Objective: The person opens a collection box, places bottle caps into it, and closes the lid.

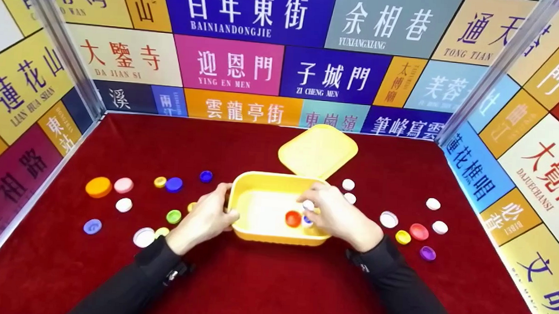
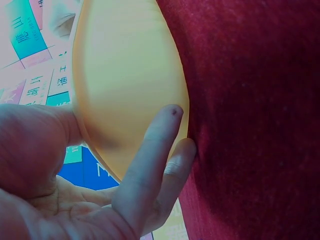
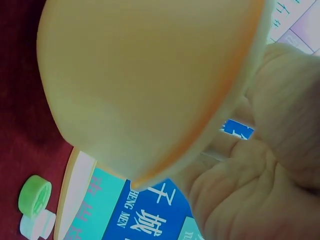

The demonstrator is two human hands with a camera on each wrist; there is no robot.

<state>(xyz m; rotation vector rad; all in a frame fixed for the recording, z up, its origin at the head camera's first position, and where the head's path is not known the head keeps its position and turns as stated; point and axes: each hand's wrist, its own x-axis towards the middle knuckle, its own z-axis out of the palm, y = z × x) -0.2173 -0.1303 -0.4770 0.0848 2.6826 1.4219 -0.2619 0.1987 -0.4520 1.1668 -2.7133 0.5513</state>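
A yellow plastic box (image 1: 260,237) sits on the red cloth with its open side up. My left hand (image 1: 208,215) grips its left end, the thumb over the rim and fingers along the outer wall (image 2: 125,65). Over the right end reaches my right hand (image 1: 337,211), pinching a white bottle cap (image 1: 308,205) inside the box. Below those fingers, a red bottle cap (image 1: 293,219) and a blue-and-white cap (image 1: 307,221) are in the box. The box wall (image 3: 140,90) hides the right fingertips in the right wrist view.
Behind the box lies its yellow lid (image 1: 318,149). Bottle caps of several colours are scattered left, among them an orange cap (image 1: 98,187) and a blue cap (image 1: 174,184). On the right lie more, including a red cap (image 1: 419,231) and a purple cap (image 1: 427,253). Printed panels (image 1: 249,9) surround the table.
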